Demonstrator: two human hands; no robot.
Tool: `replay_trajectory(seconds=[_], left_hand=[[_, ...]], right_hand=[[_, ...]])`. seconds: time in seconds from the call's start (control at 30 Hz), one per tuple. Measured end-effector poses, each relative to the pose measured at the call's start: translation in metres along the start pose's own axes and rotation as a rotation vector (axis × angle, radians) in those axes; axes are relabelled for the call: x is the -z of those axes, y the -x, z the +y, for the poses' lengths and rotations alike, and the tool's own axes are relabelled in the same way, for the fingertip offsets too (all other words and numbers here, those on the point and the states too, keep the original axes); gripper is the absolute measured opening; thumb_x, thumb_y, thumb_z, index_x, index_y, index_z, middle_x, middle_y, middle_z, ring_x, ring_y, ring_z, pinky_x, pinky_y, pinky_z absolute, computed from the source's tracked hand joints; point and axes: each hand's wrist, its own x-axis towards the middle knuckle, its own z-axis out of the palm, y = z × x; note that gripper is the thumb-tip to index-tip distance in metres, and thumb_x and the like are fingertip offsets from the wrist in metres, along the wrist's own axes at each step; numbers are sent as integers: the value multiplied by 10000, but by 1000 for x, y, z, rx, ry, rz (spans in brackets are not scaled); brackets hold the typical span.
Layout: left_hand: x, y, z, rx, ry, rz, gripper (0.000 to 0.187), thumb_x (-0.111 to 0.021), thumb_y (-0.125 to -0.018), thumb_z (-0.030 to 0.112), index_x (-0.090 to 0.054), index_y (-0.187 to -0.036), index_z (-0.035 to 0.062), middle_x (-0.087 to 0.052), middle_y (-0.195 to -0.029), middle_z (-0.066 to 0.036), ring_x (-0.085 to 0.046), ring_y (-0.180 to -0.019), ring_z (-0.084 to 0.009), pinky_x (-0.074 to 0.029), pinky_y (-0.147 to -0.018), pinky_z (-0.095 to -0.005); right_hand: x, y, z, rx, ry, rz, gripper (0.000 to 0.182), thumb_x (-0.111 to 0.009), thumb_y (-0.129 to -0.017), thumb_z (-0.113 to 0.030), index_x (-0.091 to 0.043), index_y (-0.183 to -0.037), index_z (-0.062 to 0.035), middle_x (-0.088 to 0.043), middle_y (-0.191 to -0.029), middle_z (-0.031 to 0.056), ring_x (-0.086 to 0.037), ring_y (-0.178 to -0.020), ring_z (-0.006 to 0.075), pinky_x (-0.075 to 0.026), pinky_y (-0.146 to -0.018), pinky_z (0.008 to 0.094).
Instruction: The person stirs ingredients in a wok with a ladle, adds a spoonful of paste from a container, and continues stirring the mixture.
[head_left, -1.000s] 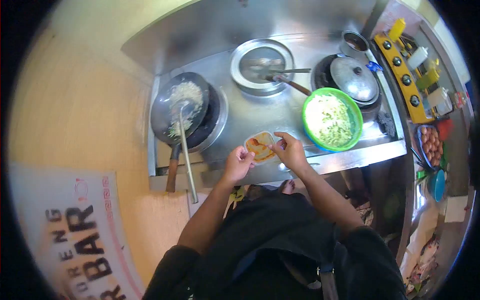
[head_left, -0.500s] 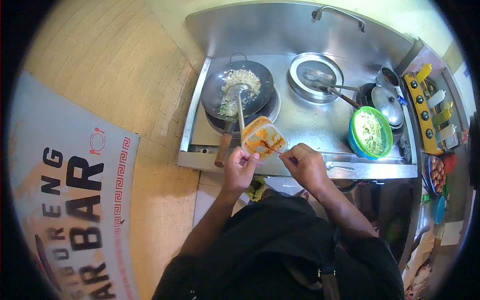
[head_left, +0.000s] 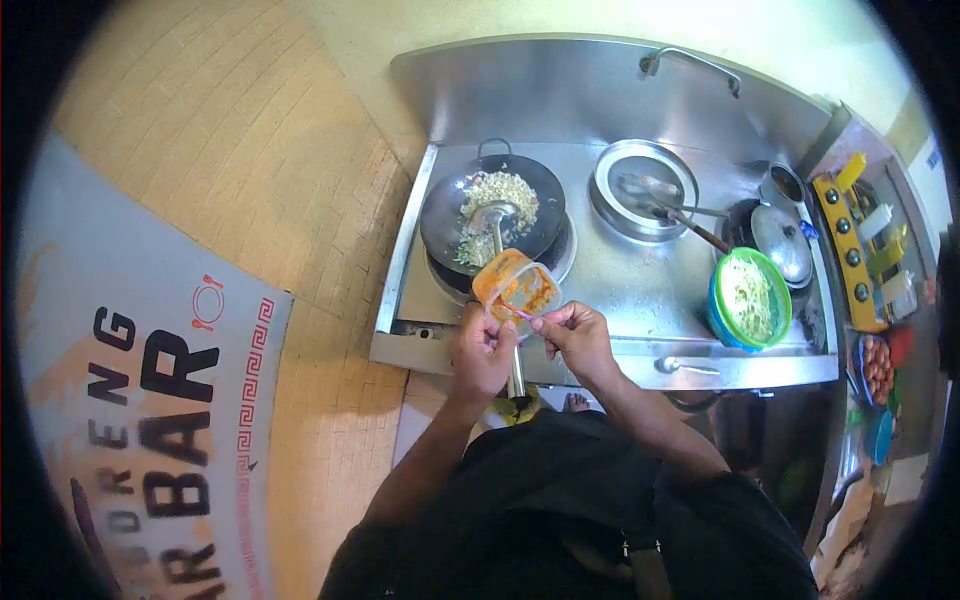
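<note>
My left hand (head_left: 482, 352) is closed on the edge of a clear plastic tub (head_left: 542, 290) smeared with orange-red paste. The tub tilts over the counter's front edge. In my right hand (head_left: 582, 342), closed in a pinch, is a small pinkish spoon (head_left: 522, 314) whose tip reaches into the tub. Just beyond sits a dark wok (head_left: 548, 200) with pale chopped food (head_left: 505, 190) in it. A metal wok spatula (head_left: 492, 212) rests in that food, its handle running beneath the tub toward me.
A green basket (head_left: 787, 295) of shredded cabbage stands at right, near a lidded pot (head_left: 780, 240). Behind it lies a round metal strainer pan (head_left: 645, 232) with utensils across it. Squeeze bottles (head_left: 875, 222) and a tray of brown eggs (head_left: 877, 370) are farther right.
My right hand has come closer to my left, and the tub is tilted differently, its opening turned more to the right. The counter sits lower in view.
</note>
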Motion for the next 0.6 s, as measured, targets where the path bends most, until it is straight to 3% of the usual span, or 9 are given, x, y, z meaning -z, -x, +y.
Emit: replay_trajectory(seconds=[0.07,0.17,0.27,0.33,0.4,0.47,0.53,0.6], left_hand=[[-11,-11,-10,78,185,2,178,-594,-866,55,-445,-771,38,-530,-666,-26,-561,-607,-69,-459,-517,-237],[-20,-38,-18,121,62,33,171,-589,-865,49,-446,-773,33,-560,-668,-53,-596,-589,-107,-486,-522,-250],[-30,-71,-38,245,179,83,160,-585,-862,43,-453,-773,29,-580,-657,-67,-606,-568,-126,-497,-526,-255],[-28,-94,-57,179,173,206,162,-588,-857,48,-460,-761,29,-591,-645,-68,-603,-555,-131,-499,-519,-260],[-12,-99,-66,301,33,262,153,-597,-849,56,-476,-759,33,-594,-650,-62,-604,-558,-133,-497,-515,-256],[11,-90,-80,379,152,405,151,-607,-848,85,-493,-763,36,-605,-685,-75,-606,-562,-141,-512,-529,-260],[42,-65,-86,334,227,496,147,-611,-851,107,-498,-795,33,-607,-743,-94,-613,-589,-153,-527,-540,-276],[69,-33,-67,371,260,646,151,-598,-862,112,-483,-806,33,-597,-779,-104,-617,-620,-167,-532,-535,-289]], right_hand=[[-2,-16,2,-54,-205,19,163,-682,-814,-43,-525,-777,-30,-577,-647,48,-509,-469,87,-434,-413,235],[12,-46,4,-169,-263,19,164,-687,-812,-54,-525,-786,-35,-581,-657,51,-511,-471,95,-441,-429,235],[33,-74,-1,-167,-337,14,163,-687,-812,-60,-526,-789,-42,-580,-649,51,-505,-465,97,-438,-433,231],[56,-106,-14,-180,-280,-24,160,-690,-808,-62,-534,-788,-38,-580,-646,50,-507,-467,98,-439,-436,231],[77,-129,-23,-211,-232,-49,157,-694,-805,-63,-541,-788,-35,-581,-643,49,-509,-468,98,-439,-439,231],[92,-164,-35,-49,191,-23,153,-706,-792,-64,-560,-788,-18,-584,-639,48,-527,-484,101,-444,-447,234],[95,-203,-49,200,301,-120,166,-727,-771,-69,-576,-791,-2,-581,-624,50,-542,-502,101,-454,-457,249],[85,-239,-56,535,753,-137,129,-679,-799,-107,-595,-829,-15,-616,-695,87,-603,-578,182,-496,-528,314]])
